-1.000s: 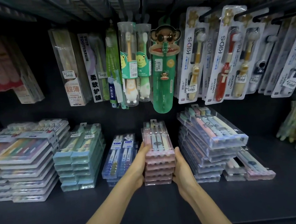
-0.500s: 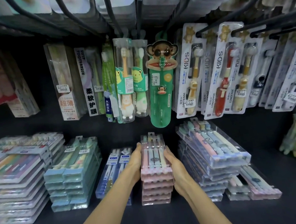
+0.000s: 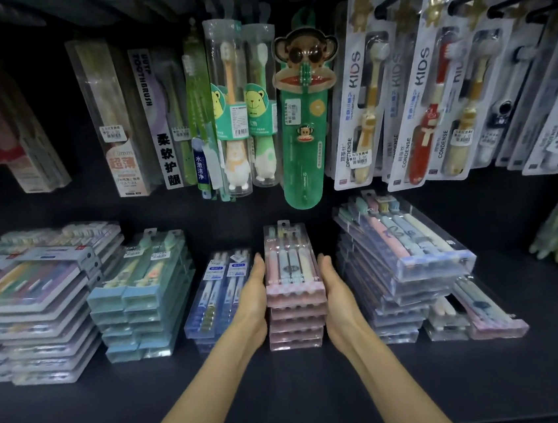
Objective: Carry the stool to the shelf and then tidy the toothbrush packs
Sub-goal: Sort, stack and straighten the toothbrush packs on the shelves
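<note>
A stack of pink toothbrush packs [image 3: 293, 278] stands in the middle of the dark shelf [image 3: 290, 399]. My left hand [image 3: 254, 300] lies flat against the stack's left side with straight fingers. My right hand [image 3: 336, 295] presses flat against its right side in the same way. The stack sits squeezed between both palms. A low pile of blue packs [image 3: 216, 286] lies just left of my left hand. No stool is in view.
Green packs [image 3: 141, 294] and a wide multicolour pile [image 3: 29, 306] lie further left. A tall clear stack [image 3: 402, 253] and loose packs [image 3: 481, 314] sit to the right. Hanging toothbrushes, among them a green monkey case [image 3: 301, 112], dangle above on hooks.
My hands slid from the stack's front corners back along its sides and flattened. The packs in the stack now line up more squarely. The camera view shifted slightly.
</note>
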Demonstrator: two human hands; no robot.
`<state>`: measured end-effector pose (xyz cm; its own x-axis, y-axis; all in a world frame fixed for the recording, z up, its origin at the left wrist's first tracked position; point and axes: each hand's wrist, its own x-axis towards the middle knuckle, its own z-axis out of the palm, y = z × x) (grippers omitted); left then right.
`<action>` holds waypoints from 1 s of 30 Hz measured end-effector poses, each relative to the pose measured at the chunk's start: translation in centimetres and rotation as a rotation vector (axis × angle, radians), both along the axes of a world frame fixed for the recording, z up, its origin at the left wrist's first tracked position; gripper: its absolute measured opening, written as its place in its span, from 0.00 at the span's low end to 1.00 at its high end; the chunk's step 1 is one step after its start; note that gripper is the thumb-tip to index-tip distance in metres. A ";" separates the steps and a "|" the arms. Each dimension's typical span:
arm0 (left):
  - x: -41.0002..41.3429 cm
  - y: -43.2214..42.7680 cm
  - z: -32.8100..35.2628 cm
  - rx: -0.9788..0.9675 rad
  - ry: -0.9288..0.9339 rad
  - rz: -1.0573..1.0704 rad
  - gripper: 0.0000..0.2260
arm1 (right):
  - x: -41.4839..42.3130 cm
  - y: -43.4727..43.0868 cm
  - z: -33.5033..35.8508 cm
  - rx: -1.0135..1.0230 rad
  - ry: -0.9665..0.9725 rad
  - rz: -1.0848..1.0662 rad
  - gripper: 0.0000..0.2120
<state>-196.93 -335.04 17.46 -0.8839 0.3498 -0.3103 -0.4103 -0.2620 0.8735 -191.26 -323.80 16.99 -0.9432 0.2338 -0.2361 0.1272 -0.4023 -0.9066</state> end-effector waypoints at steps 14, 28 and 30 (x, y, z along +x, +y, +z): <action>1.3 -1.5 1.0 -0.040 0.105 0.038 0.24 | 4.0 -1.2 1.0 0.269 0.094 -0.071 0.23; 7.5 8.1 8.8 -0.491 0.507 -0.176 0.30 | 10.3 10.8 9.7 0.679 -0.054 -0.385 0.26; 6.6 9.8 9.1 -0.377 0.301 -0.249 0.33 | 8.5 12.0 10.3 0.526 -0.120 -0.183 0.27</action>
<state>-190.33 -325.19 26.60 -0.8575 0.4738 -0.2004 -0.1367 0.1656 0.9767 -182.73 -311.78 27.31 -0.8500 0.5059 -0.1467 0.2122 0.0741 -0.9744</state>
